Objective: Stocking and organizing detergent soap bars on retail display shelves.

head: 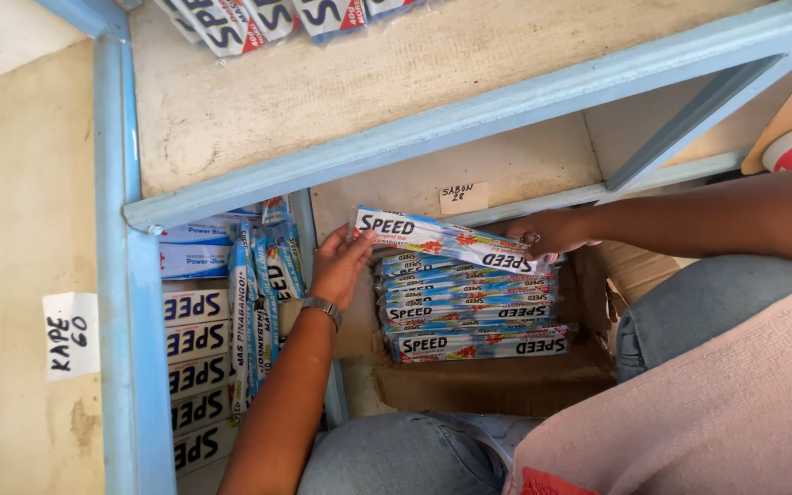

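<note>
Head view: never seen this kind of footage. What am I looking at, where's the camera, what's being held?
There is no machine here. A person wears one camera on the head, and it looks down at their own two bare hands, so this single picture is their view.

They sit or crouch in jeans before a blue-framed shelf. The left hand, with a watch at the wrist, and the right hand, with a ring, each grip one end of a long bar-shaped packet, white and blue.

Just beneath it a stack of like packets lies in a cardboard box. To the left, more packets fill a neighbouring compartment. Small handwritten paper labels are stuck to the shelf and wall.
</note>
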